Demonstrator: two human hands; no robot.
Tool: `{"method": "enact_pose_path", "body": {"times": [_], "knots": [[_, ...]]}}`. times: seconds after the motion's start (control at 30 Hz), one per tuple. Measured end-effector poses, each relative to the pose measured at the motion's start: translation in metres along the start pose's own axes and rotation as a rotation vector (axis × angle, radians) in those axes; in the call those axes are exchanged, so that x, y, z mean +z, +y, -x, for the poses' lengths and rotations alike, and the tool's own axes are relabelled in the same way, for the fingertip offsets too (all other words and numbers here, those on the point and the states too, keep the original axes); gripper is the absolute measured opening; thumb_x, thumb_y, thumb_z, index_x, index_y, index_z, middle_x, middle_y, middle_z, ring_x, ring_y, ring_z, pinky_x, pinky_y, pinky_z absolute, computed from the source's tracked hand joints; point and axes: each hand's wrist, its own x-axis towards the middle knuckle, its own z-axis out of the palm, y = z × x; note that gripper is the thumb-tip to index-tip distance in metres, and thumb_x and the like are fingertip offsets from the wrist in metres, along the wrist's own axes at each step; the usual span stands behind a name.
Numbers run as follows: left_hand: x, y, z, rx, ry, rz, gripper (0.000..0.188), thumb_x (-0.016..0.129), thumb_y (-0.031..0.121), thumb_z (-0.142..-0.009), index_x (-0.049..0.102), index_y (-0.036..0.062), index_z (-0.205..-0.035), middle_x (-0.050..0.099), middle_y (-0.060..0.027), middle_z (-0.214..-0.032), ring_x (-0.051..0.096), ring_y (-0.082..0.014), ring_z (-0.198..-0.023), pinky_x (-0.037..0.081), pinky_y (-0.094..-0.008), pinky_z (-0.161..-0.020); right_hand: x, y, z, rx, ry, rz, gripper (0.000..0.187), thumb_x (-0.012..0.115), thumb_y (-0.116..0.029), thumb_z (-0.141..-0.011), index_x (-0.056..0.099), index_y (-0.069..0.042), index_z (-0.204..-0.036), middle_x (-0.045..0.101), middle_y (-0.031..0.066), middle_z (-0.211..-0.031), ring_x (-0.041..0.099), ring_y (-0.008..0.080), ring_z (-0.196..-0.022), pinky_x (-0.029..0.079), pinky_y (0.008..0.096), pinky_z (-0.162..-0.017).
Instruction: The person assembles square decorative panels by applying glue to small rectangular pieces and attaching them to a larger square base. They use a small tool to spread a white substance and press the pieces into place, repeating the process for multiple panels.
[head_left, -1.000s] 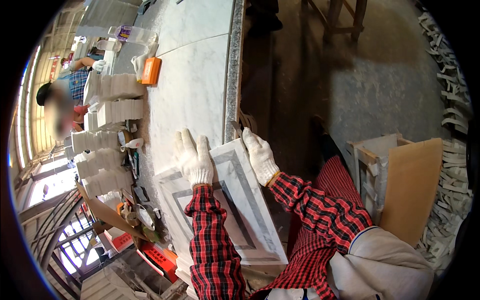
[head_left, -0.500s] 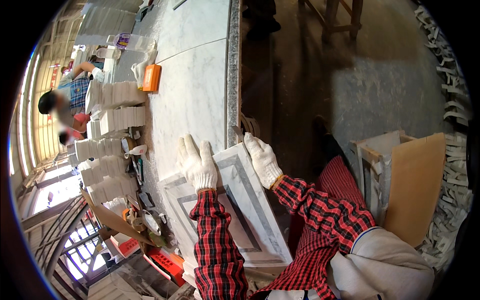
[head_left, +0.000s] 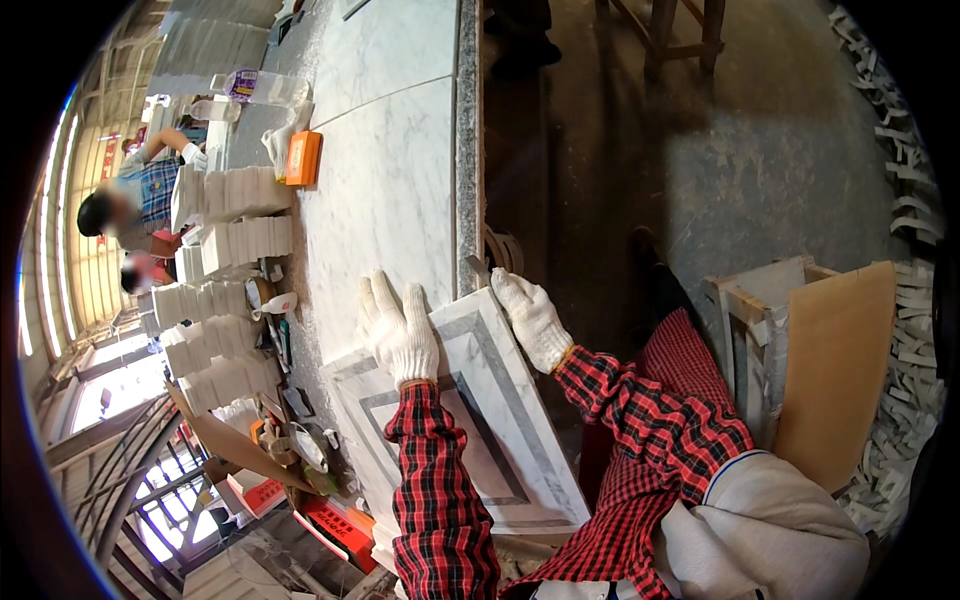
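Note:
A square marble panel (head_left: 515,420) with grey inlaid frames lies turned at an angle on the white marble slab (head_left: 390,190). My left hand (head_left: 398,325), in a white knitted glove, rests flat on its far left edge with the fingers apart, reaching past the edge onto the slab. Closed at the panel's far right corner is my gloved right hand (head_left: 532,318). Its fingers grip a thin, flat metal tool (head_left: 479,270), whose tip sticks out beside the slab's grey edge. Most of the tool is hidden by the glove.
Stacks of white tiles (head_left: 230,240) line the left side, with an orange box (head_left: 303,158) and a plastic bottle (head_left: 262,88) farther up. Two people work beyond the stacks. On the right stand a wooden crate (head_left: 750,330) and a brown board (head_left: 838,360), beside heaped stone offcuts (head_left: 905,350).
Both hands keep almost the same places on the panel. The view has shifted very slightly.

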Motion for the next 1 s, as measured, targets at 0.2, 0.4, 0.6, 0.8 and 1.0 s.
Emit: {"method": "enact_pose_path", "body": {"times": [0.2, 0.4, 0.6, 0.8, 1.0], "knots": [[-0.002, 0.002, 0.000, -0.011, -0.009, 0.005, 0.062, 0.057, 0.042, -0.093, 0.048, 0.0025, -0.140, 0.042, -0.0212, -0.148, 0.039, -0.0371, -0.136, 0.027, -0.0474, -0.112, 0.001, -0.002, 0.001, -0.017, 0.010, -0.001, 0.048, 0.053, -0.041, -0.102, 0.065, 0.005, -0.113, 0.066, 0.0019, -0.097, 0.055, 0.0078, -0.092, 0.045, 0.0239, -0.086], [0.001, 0.000, 0.000, -0.015, -0.012, -0.004, 0.062, 0.057, 0.042, -0.093, 0.048, 0.0034, -0.141, 0.042, -0.0206, -0.149, 0.039, -0.0365, -0.136, 0.027, -0.0474, -0.112, -0.007, 0.008, -0.006, -0.044, -0.057, 0.019, 0.051, 0.055, -0.044, -0.100, 0.066, 0.004, -0.114, 0.069, 0.0035, -0.099, 0.057, 0.0087, -0.093, 0.045, 0.0246, -0.086], [-0.002, 0.002, 0.001, -0.031, -0.007, 0.016, 0.062, 0.058, 0.042, -0.093, 0.049, 0.0035, -0.141, 0.043, -0.0204, -0.149, 0.040, -0.0365, -0.135, 0.028, -0.0475, -0.112, -0.003, 0.008, -0.005, -0.007, -0.082, -0.108, 0.045, 0.053, -0.039, -0.102, 0.066, 0.002, -0.114, 0.067, -0.0002, -0.101, 0.055, 0.0066, -0.096, 0.044, 0.0231, -0.087], [0.001, -0.001, 0.000, -0.012, -0.007, 0.002, 0.062, 0.057, 0.043, -0.093, 0.049, 0.0034, -0.141, 0.042, -0.0204, -0.149, 0.039, -0.0367, -0.136, 0.027, -0.0472, -0.113, 0.008, 0.008, 0.002, 0.022, 0.097, -0.114, 0.048, 0.055, -0.042, -0.101, 0.066, 0.003, -0.113, 0.067, 0.0010, -0.098, 0.056, 0.0070, -0.093, 0.045, 0.0235, -0.086], [0.000, -0.002, 0.001, -0.016, -0.010, 0.026, 0.063, 0.057, 0.043, -0.093, 0.049, 0.0033, -0.141, 0.042, -0.0200, -0.150, 0.038, -0.0367, -0.137, 0.026, -0.0469, -0.114, 0.000, 0.006, -0.001, 0.011, -0.005, -0.039, 0.048, 0.055, -0.040, -0.101, 0.066, 0.004, -0.114, 0.069, 0.0027, -0.101, 0.058, 0.0082, -0.095, 0.045, 0.0240, -0.087]]}}
